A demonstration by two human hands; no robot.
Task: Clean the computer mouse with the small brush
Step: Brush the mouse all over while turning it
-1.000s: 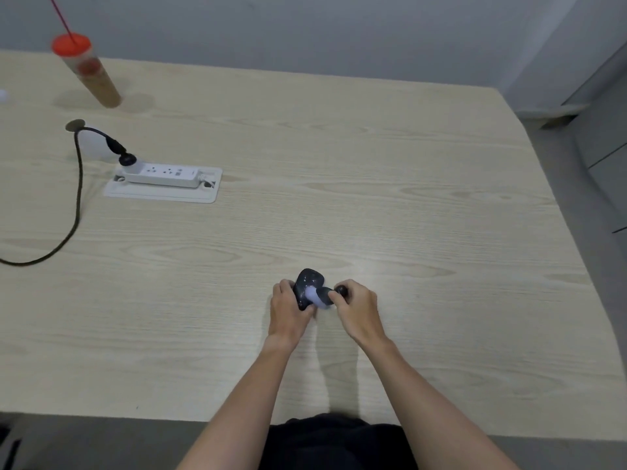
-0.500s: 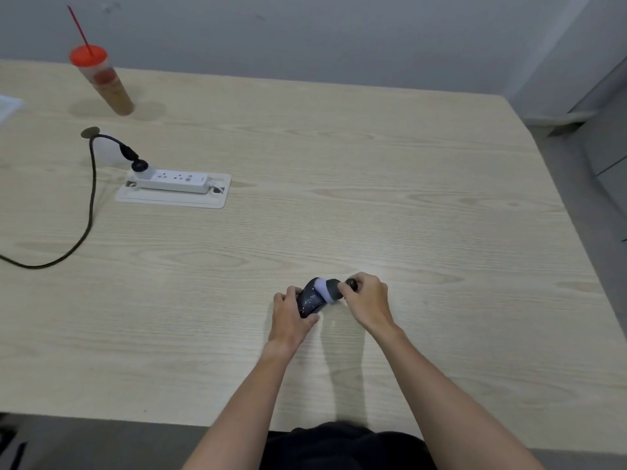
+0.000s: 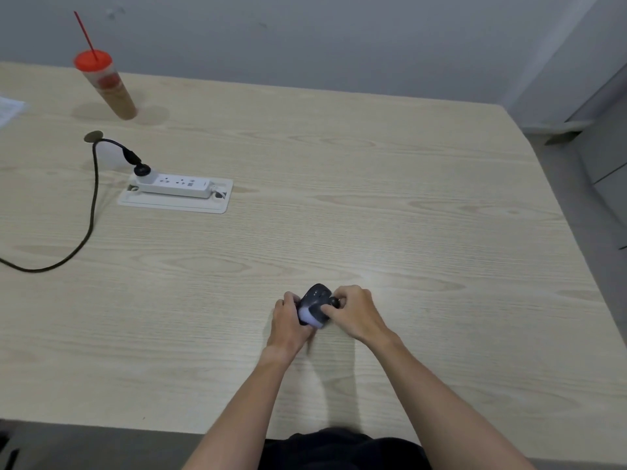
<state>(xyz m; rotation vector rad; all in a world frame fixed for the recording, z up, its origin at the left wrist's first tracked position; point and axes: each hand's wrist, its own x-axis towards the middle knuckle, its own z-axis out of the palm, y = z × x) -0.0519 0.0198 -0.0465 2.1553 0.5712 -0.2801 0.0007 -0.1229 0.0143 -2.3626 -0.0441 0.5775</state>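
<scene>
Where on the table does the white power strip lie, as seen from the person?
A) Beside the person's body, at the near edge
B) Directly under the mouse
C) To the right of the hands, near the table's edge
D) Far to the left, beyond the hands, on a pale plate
D: the power strip lies on a pale plate far left of and beyond the left hand, the right hand and the mouse.

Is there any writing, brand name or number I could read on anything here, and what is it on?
None is readable.
Power strip: small marks by the sockets, too blurred to read.
Paper at the table's left edge: faint print, too small.
Cup: red patch, no legible letters.
Mouse: no legible marking.
</scene>
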